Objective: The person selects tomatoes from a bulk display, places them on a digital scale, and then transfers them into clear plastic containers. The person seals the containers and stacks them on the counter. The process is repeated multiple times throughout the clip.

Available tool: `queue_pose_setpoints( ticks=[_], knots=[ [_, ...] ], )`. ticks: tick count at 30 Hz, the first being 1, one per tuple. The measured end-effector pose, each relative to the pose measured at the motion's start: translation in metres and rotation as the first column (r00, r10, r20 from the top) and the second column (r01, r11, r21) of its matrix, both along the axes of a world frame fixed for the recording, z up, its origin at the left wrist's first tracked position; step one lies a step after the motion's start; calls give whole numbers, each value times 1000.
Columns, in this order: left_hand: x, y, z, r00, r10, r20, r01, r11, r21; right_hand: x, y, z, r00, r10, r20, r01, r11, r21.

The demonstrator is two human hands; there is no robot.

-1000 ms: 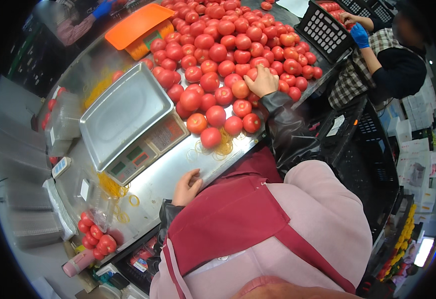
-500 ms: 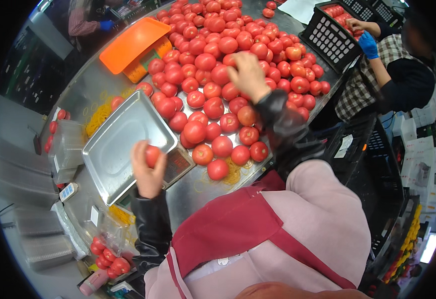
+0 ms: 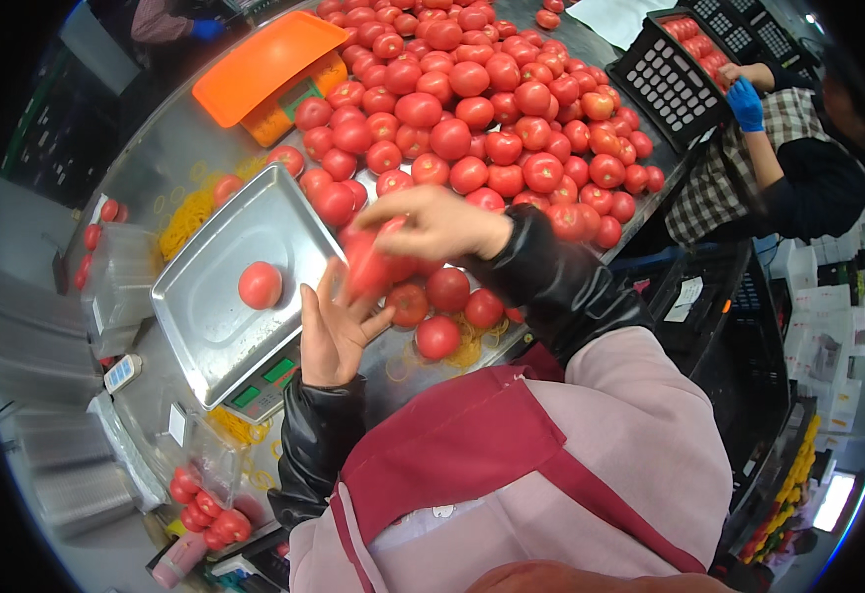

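A single tomato [image 3: 259, 286] rests on the metal tray [image 3: 187, 341] of a scale. Just right of the tray, my left hand [image 3: 334, 331] is open, palm up, with its fingers spread. My right hand [image 3: 437, 222] reaches across from the right, its fingers curled over a motion-blurred tomato [image 3: 365, 265] just above my left fingertips. Whether my left fingers touch that tomato I cannot tell. Behind my hands spreads a large heap of tomatoes [image 3: 469, 79], with a few more, such as the tomato [image 3: 437, 337], near the table's front edge.
An orange scoop-shaped tray [image 3: 264, 64] sits on a scale at the back left. Yellow rubber bands [image 3: 190, 225] lie beside the metal tray. Clear plastic boxes [image 3: 121, 282] stand at left. Across at right, a person in a blue glove [image 3: 746, 104] handles tomatoes in a black crate [image 3: 665, 79].
The tomato from my left hand now lies on the metal tray, and that hand has opened and moved right. My right hand has come left and nearer from the heap, with a tomato.
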State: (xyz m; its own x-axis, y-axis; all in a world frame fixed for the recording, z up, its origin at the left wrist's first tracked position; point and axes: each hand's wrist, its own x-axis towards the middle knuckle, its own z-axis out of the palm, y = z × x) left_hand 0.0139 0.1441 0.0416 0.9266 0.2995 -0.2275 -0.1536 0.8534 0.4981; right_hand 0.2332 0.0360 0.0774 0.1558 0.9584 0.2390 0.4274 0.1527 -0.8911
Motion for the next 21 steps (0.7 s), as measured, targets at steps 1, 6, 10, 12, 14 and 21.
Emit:
queue_pose_setpoints(
  ticks=[1,6,10,12,14,21],
  knots=[
    [-5,11,-14,996,-87,13,87,994,-66,3,9,-5,958,-149,244,123,985,120],
    [-57,67,8,804,589,80,19,-160,987,111,10,-83,319,-569,758,755,636,160],
    [-81,115,-22,701,709,81,337,-429,838,121,10,-105,401,-546,736,672,721,168],
    [-84,121,-35,745,657,115,398,-576,715,128,7,-105,507,-553,661,633,759,149],
    [-71,98,-14,776,614,145,272,-533,801,126,8,-100,542,-668,510,678,706,205],
    [-10,11,10,937,340,-81,-251,816,521,-27,28,0,998,-45,41,39,989,145]
  ],
)
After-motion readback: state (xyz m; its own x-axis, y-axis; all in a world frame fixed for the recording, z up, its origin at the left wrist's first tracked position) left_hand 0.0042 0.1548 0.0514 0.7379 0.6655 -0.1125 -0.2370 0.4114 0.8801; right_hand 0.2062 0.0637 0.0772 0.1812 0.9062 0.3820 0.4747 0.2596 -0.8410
